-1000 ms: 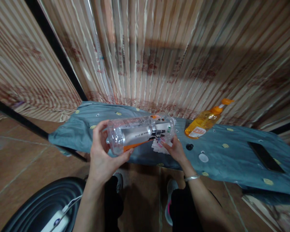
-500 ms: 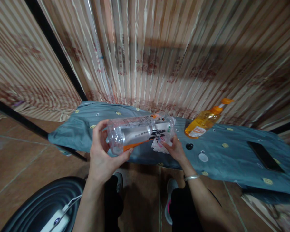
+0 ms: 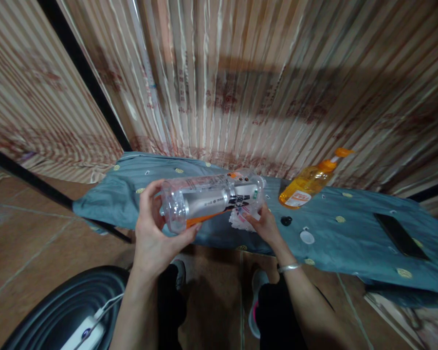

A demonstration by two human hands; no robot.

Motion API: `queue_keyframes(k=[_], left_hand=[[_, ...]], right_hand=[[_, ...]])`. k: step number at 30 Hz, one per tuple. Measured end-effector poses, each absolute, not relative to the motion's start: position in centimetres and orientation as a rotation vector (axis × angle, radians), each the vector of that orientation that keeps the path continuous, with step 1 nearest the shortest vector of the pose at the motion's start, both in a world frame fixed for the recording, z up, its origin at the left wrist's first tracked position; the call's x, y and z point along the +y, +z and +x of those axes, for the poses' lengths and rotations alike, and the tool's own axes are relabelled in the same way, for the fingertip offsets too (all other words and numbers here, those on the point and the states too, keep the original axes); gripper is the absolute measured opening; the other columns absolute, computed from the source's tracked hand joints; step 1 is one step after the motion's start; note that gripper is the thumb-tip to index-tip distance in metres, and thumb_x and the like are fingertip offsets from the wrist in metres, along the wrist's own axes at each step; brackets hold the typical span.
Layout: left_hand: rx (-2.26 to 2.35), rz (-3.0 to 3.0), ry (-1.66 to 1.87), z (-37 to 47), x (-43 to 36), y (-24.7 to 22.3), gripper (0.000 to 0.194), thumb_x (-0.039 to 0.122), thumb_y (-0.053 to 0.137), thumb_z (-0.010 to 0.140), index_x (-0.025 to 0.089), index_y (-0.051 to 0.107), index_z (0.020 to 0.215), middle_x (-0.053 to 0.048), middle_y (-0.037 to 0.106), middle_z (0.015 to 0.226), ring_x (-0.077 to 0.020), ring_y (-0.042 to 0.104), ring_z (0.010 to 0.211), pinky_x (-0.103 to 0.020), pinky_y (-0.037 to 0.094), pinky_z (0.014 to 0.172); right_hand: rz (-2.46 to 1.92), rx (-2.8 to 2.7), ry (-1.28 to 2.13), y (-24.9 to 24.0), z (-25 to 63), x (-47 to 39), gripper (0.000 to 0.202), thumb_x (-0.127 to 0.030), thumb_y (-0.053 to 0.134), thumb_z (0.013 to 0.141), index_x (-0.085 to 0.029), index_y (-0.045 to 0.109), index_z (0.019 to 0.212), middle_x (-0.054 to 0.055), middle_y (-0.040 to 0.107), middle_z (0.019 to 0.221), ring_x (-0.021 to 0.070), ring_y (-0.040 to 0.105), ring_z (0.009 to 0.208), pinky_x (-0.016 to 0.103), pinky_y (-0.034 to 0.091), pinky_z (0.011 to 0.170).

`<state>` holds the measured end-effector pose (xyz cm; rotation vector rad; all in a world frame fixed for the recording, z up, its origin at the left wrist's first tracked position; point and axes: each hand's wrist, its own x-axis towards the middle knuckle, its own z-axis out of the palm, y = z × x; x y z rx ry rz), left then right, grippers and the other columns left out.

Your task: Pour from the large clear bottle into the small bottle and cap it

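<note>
A large clear plastic bottle with a silver, black and orange label lies sideways in the air above the blue-green cloth. Its base end is gripped by my left hand, thumb below and fingers behind. At the neck end, my right hand holds the bottle from the lower right, its fingers partly hidden. Below the bottle, beside my right hand, shows a white and pink lacy piece. A pump bottle of orange liquid leans to the right of the hands.
On the patterned cloth rest a small black cap, a white round disc and a dark phone. A black ridged round object carries a white power strip at lower left. Black poles cross the left side.
</note>
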<state>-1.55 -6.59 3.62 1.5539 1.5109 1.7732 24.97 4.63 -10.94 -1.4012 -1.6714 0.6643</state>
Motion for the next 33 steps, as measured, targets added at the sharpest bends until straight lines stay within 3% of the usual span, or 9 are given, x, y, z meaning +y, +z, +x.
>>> queue_keyframes(k=[9,33], left_hand=[[1.503,1.581,1.781,-1.57,-6.51,3.60,0.081,0.026,0.085,0.055,0.022,0.045,0.125,-0.009,0.064,0.115,-0.0249,0.067,0.100,-0.032,0.060,0.067],[1.503,1.581,1.783,-1.57,-6.64,3.66,0.081,0.025,0.085,0.055,0.022,0.046,0.126,-0.009,0.065,0.114,-0.0247,0.068,0.099,-0.033,0.060,0.068]], right_hand=[[-1.388,-1.669,0.675,-10.90,24.96,4.66,0.047,-0.048,0.069,0.074,-0.021,0.053,0.108,0.009,0.073,0.097,0.0273,0.069,0.083,0.040,0.054,0.074],[-1.403,-1.666,0.636,-10.87,24.86,4.60,0.042,-0.051,0.067,0.071,-0.022,0.049,0.097,0.007,0.070,0.085,0.0247,0.065,0.072,0.037,0.050,0.064]])
